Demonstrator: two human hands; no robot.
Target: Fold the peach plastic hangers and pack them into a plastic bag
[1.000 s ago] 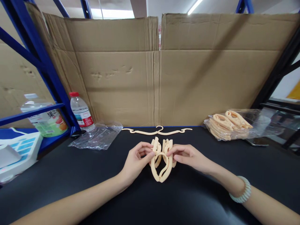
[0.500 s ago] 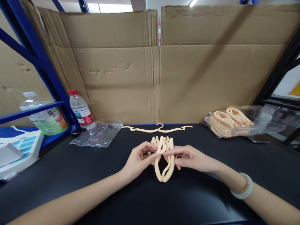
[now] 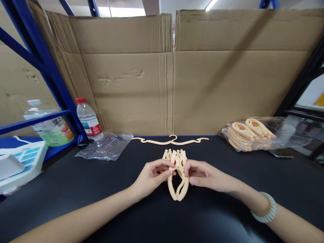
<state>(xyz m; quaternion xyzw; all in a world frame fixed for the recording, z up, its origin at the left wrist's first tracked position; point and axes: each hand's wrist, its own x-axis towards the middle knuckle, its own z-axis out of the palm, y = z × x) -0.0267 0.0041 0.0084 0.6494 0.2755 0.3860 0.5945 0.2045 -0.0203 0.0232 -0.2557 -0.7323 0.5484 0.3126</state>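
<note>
A cream folding clothes hanger (image 3: 178,189), folded into a narrow loop, is between my hands over the black tabletop. My left hand (image 3: 152,175) pinches its left arm between thumb and fingers. On the other side, my right hand (image 3: 202,173) grips the right arm with curled fingers. More folded cream hangers (image 3: 167,154) lie just behind it, partly hidden by the held one and my fingers. Farther back, an unfolded hanger (image 3: 184,141) lies flat, its hook pointing away from me.
A clear bag of folded hangers (image 3: 240,135) lies at the back right, beside a phone (image 3: 280,153). At left are a crumpled plastic bag (image 3: 105,148), a red-capped bottle (image 3: 88,121), a larger bottle (image 3: 54,130) and a white device with blue keys (image 3: 25,162). Cardboard (image 3: 126,84) walls the back.
My right fingers have drawn back from the hanger's middle to its right arm and curled. My left hand keeps its pinch. The view has shifted slightly.
</note>
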